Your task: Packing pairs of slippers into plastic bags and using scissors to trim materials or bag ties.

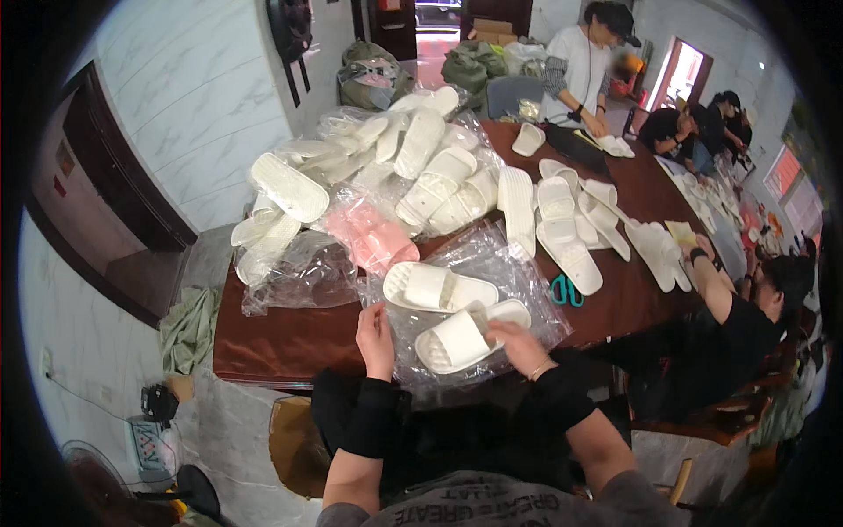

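Two white slide slippers lie side by side in front of me on a clear plastic bag (540, 294). Over the heel end of the nearer slipper (458, 341), my right hand (520, 345) has its fingers closed on the edge. The farther slipper (430, 286) rests just beyond it, its toe end to the right of a pink pair. My left hand (376, 341) is raised beside the bag's left edge, fingers up and loosely apart, with nothing visible in them.
Bagged white slippers (421, 145) pile up at the back left, with pink slippers (373, 237) in front. Loose white slippers (566, 237) and teal-handled scissors (566, 292) lie to the right on the brown table (281, 356). Co-workers (584, 66) are along the far and right sides.
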The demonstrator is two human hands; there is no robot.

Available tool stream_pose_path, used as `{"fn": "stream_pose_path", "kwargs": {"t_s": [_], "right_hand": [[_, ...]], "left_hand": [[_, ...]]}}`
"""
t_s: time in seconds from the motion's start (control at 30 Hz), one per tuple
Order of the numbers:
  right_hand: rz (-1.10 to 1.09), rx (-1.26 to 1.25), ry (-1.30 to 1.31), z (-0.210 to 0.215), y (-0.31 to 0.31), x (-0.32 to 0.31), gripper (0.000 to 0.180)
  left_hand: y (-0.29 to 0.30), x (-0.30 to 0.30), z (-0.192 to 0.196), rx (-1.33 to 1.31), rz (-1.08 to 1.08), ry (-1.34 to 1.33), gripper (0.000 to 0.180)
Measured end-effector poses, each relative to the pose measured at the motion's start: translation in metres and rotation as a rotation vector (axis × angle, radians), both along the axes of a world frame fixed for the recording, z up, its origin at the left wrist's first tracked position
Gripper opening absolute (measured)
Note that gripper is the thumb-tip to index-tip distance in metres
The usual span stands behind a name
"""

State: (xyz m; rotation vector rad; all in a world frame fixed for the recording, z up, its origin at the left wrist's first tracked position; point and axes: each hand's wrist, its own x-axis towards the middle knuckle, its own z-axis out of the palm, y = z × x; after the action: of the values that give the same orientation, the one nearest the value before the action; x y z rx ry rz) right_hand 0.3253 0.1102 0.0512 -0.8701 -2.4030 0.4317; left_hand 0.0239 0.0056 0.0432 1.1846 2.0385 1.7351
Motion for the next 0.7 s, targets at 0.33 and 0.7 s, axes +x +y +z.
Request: {"fn": "stream_pose_path", "kwargs": {"t_s": [0.33, 0.7], "right_hand": [[-0.504, 0.046, -0.285, -0.009, 0.122, 0.092, 0.037], [-0.599, 0.083, -0.304, -0.041, 0.152, 0.093, 0.039]], "left_hand": [[0.025, 0.032, 0.021, -0.287, -0.312, 0.566, 0.018], [0.080, 0.003, 0.024, -0.240, -0.639, 0.693, 0.017]]}}
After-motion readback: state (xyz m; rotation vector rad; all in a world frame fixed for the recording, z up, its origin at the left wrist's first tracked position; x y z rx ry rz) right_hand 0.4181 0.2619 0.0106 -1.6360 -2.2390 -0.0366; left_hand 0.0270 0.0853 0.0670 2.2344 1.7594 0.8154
